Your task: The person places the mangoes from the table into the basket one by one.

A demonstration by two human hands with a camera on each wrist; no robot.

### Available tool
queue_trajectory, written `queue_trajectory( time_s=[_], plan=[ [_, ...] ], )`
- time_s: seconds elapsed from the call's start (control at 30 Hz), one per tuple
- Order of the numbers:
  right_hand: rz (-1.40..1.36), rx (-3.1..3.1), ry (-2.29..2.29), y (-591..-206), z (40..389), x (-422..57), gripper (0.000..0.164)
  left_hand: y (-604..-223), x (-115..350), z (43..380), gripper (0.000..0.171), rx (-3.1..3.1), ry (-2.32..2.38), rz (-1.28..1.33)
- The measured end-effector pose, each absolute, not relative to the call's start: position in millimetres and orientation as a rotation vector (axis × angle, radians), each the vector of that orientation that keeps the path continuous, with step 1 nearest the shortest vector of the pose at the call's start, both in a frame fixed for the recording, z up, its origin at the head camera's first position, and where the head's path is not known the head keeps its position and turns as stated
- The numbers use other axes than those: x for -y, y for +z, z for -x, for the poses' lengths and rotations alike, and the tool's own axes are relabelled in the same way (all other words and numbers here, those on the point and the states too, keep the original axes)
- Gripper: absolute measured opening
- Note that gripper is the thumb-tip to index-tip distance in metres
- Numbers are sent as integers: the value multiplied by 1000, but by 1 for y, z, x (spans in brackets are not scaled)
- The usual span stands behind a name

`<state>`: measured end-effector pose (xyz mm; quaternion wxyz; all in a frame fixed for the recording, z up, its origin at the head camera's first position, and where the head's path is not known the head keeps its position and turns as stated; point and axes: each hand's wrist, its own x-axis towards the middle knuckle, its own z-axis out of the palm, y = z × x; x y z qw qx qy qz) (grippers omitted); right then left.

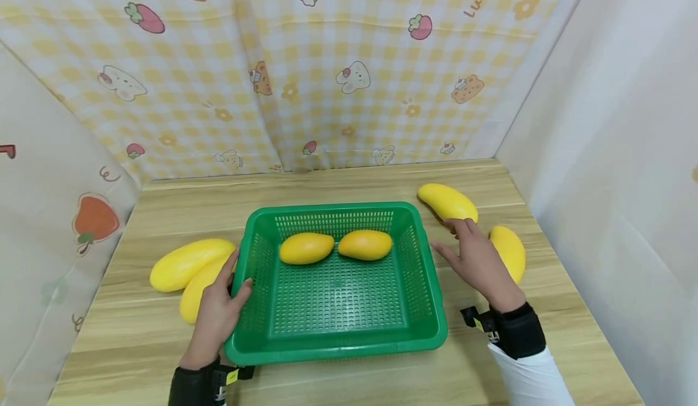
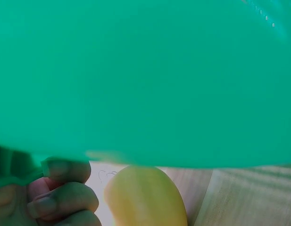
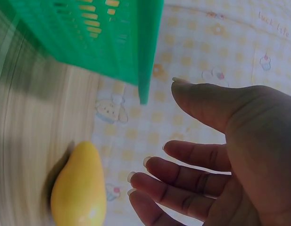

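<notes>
A green plastic basket (image 1: 338,344) stands in the middle of the table, with two yellow mangoes, a left one (image 1: 306,248) and a right one (image 1: 365,245), lying in its far half. My left hand (image 1: 217,309) grips the basket's left rim, thumb on the inner side; the left wrist view shows curled fingers (image 2: 70,200) below the green wall. To the right of the basket, my right hand (image 1: 473,257) hovers with spread fingers and nothing in it. Its fingertips are close to a far mango (image 1: 448,202) in the head view. Another mango (image 1: 509,251) lies beyond that hand, partly covered by it.
Two more yellow mangoes lie left of the basket, an outer one (image 1: 188,265) and an inner one (image 1: 196,294) partly hidden by the left hand. A checked cloth (image 1: 327,121) hangs behind the wooden table (image 1: 294,188). White sheets line both sides.
</notes>
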<state>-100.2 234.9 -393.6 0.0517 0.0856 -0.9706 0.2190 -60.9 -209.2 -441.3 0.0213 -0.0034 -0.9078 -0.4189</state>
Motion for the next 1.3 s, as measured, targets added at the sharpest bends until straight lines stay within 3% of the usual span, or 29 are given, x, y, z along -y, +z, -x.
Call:
queue_trajectory(
  time_s=[0.4, 1.3],
  plan=[
    [-177, 2970, 622, -401, 111, -257, 52, -440, 212, 58, 60, 2803, -1310, 0],
    [-277, 2982, 490, -408, 166, -270, 56, -445, 209, 62, 60, 2794, -1337, -5]
  ],
)
